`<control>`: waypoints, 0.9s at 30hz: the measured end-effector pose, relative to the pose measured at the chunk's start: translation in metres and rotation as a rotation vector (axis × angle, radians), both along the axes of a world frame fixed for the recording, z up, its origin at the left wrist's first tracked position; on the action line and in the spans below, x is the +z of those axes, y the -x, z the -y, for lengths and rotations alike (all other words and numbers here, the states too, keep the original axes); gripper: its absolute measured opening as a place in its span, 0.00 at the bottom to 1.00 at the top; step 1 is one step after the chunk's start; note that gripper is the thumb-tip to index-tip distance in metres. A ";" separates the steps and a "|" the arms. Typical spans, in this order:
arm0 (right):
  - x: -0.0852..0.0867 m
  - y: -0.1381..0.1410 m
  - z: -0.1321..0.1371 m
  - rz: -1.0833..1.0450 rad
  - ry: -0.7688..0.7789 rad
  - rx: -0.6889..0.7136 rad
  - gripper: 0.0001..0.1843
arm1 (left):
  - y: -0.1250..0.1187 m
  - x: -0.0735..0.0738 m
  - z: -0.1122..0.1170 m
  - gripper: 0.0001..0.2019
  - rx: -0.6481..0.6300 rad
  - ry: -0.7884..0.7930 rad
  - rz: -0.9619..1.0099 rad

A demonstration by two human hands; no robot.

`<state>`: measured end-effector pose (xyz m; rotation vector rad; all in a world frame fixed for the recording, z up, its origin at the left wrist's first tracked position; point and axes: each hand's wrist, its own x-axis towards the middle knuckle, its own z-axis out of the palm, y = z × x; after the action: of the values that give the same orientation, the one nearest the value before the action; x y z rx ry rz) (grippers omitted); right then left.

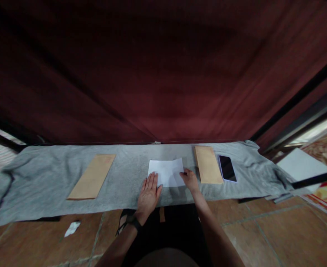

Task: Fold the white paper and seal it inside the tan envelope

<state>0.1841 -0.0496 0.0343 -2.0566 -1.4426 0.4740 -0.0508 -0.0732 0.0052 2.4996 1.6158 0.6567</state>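
The white paper (167, 174) lies on grey cloth (130, 174), the left hand (148, 198) flat on its lower left, the right hand (190, 180) pinching its right edge. It should be light, limp, easily creased, best held by its edges; whether folded is hard to tell. Left of the paper is a brown packet (92, 178), right of it a tan packet (209, 165) and phone (228, 168), beyond it a red curtain (163, 92).
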 end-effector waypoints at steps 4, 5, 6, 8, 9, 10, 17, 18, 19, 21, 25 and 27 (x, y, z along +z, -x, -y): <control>0.041 -0.004 -0.004 -0.093 -0.277 0.012 0.19 | 0.004 0.001 -0.003 0.29 0.086 0.040 0.241; 0.053 -0.003 -0.003 -0.110 -0.416 0.007 0.20 | 0.005 0.001 -0.005 0.29 0.124 0.063 0.321; 0.065 -0.002 0.000 -0.097 -0.512 0.032 0.20 | 0.007 0.000 -0.007 0.28 0.161 0.089 0.397; 0.080 0.002 0.008 -0.024 -0.589 0.163 0.19 | 0.012 0.000 -0.012 0.27 0.230 0.135 0.524; 0.083 0.006 0.014 0.027 -0.583 0.266 0.18 | 0.015 0.000 -0.014 0.27 0.261 0.148 0.578; 0.082 0.009 0.021 0.083 -0.549 0.379 0.17 | 0.019 0.001 -0.016 0.27 0.290 0.155 0.626; 0.016 0.034 0.076 0.291 -0.289 0.814 0.11 | 0.033 0.020 -0.013 0.24 0.261 0.254 0.730; 0.009 0.035 0.081 0.268 -0.262 0.829 0.10 | 0.031 0.024 -0.011 0.24 0.182 0.312 0.697; 0.005 0.036 0.086 0.239 -0.241 0.830 0.09 | 0.029 0.027 -0.009 0.23 0.087 0.373 0.651; 0.001 0.033 0.090 0.189 -0.217 0.810 0.11 | 0.025 0.031 -0.005 0.22 -0.096 0.461 0.539; 0.003 0.017 0.086 0.161 -0.190 0.727 0.24 | 0.029 0.039 0.003 0.22 -0.211 0.479 0.397; 0.003 0.007 0.082 0.112 -0.156 0.695 0.24 | 0.039 0.044 0.006 0.22 -0.221 0.508 0.372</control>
<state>0.1769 -0.1312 0.0371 -1.4369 -2.1825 0.4953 -0.0898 -0.0792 0.0493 2.0042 1.1721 0.5541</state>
